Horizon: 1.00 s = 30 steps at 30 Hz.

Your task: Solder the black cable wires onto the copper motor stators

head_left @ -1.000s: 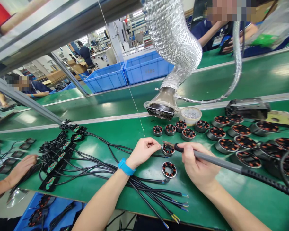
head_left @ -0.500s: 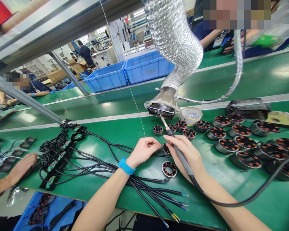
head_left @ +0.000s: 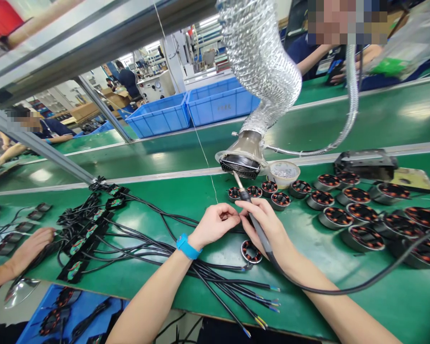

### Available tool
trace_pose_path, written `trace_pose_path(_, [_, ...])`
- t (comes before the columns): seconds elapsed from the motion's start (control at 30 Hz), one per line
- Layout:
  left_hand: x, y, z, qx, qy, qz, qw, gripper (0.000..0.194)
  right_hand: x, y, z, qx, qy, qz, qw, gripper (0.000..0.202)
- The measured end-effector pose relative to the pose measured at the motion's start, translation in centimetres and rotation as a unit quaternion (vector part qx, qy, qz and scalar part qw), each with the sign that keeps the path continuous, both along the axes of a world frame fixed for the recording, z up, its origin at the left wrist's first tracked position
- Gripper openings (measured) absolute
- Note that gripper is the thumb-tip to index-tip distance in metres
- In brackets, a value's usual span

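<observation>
I had the right hand [head_left: 267, 228] gripping the soldering iron [head_left: 259, 233], the left hand [head_left: 217, 223] pinched, on what I couldn't tell. The coil ring [head_left: 246, 252] lay inside the bench [head_left: 297, 315] edge, with room right of the wires [head_left: 232, 290].

No text is readable; the marking [head_left: 224, 107] on the right-hand blue crate [head_left: 209, 112] is too blurred

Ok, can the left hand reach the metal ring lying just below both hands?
Probably yes: the ring lies close to the left hand, though the right hand covers part of its edge.
</observation>
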<state>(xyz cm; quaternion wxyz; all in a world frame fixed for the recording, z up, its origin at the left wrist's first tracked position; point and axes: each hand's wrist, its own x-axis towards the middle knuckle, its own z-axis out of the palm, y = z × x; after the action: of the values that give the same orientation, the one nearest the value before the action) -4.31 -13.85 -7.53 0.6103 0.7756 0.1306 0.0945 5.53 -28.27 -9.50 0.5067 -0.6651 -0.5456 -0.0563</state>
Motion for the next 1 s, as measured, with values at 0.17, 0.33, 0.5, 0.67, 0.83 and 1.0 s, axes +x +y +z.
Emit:
trace_pose_path(0.17, [-0.1, 0.0, -0.1, 0.02, 0.028, -0.018, 0.999, 0.019, -0.1, -0.4, 0.2, -0.005, 0.007, -0.002, 1.0, 0.039])
trace_pose_path(0.33, [-0.2, 0.2, 0.2, -0.006, 0.067, -0.047, 0.997, 0.013, -0.4, -1.2, 0.4, -0.001, 0.012, -0.009, 1.0, 0.042])
trace_pose_path(0.5, [-0.1, 0.5, 0.5, -0.077, 0.087, -0.065, 0.991, 0.016, -0.9, -1.5, 0.6, -0.009, 0.008, -0.006, 1.0, 0.043])
trace_pose_path(0.67, [-0.1, 0.8, 0.5, -0.11, 0.109, -0.064, 0.986, 0.026, -1.0, -1.4, 0.1, -0.009, 0.007, 0.002, 1.0, 0.043])
trace_pose_path(0.83, [0.0, 0.8, 0.2, -0.133, 0.092, -0.057, 0.985, 0.034, -1.0, -1.3, 0.0, -0.008, 0.007, 0.001, 1.0, 0.042])
trace_pose_path(1.0, [0.1, 0.9, -0.1, -0.11, 0.097, -0.028, 0.989, 0.037, -1.1, -1.3, 0.4, -0.005, 0.027, -0.029, 0.999, 0.041])
